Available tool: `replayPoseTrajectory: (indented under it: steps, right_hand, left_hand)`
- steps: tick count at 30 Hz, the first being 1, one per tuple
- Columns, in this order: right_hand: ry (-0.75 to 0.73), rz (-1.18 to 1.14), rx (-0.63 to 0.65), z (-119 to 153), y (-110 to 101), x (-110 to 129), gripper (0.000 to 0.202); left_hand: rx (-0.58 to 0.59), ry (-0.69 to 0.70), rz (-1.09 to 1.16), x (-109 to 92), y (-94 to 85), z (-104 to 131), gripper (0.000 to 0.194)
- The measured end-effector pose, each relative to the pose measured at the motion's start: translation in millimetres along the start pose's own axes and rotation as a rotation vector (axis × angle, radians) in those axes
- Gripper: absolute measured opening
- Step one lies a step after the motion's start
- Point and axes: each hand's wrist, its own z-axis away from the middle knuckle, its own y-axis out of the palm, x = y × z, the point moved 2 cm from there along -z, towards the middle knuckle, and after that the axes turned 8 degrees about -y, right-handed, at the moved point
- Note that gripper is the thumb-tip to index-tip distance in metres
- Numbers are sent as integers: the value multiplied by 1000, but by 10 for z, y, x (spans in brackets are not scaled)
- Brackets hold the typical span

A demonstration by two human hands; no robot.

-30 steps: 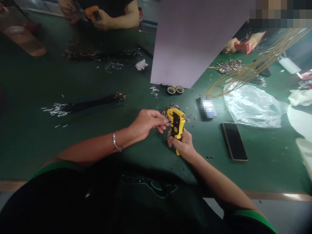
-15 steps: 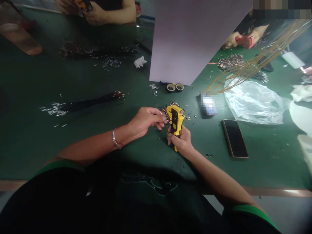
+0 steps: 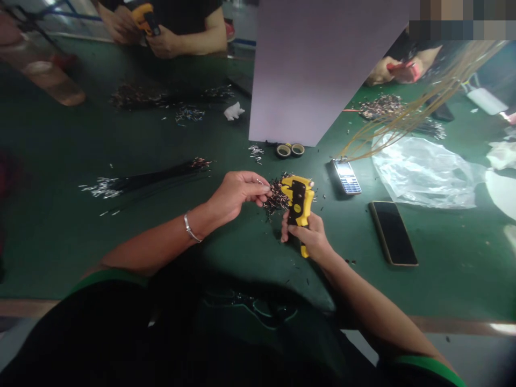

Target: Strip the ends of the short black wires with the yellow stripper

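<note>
At mid-frame, the left hand (image 3: 236,196), fingertips pinched on a thin wire (image 3: 260,182), has parted from the yellow tool (image 3: 299,200) wrapped in the right hand (image 3: 314,234), so the wire seems free of it.

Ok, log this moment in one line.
right hand: grips yellow-black tool | left hand: pinched shut, contents unclear | beside tool: pile of small pieces

On the table (image 3: 234,258), a bundle of wires (image 3: 157,176) lies left of a pile of clippings (image 3: 276,202), with a hand tool (image 3: 299,200) at its right side. Behind the pile, 2 tape rolls (image 3: 291,152) sit before a panel (image 3: 298,70), a tissue (image 3: 234,112) to the panel's left. Farther right lie a keypad phone (image 3: 347,178), a smartphone (image 3: 394,234) nearer the front, and a plastic bag (image 3: 427,174) behind the smartphone.
</note>
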Motion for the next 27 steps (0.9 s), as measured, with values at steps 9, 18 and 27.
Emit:
replayPoseTrajectory:
  steps: [9,18,27]
  right_hand:
    - [38,-53,244,-13,-104,136,34]
    - [27,-35,328,24,-45,147,35]
    - [12,-10,279,36,-27,108,32]
  left_hand:
    - [23,30,3,-97,-128,-82,7]
    - [35,-30,45,-36,-75,-56,7]
    - [59,-62,74,12,-59,-53,7]
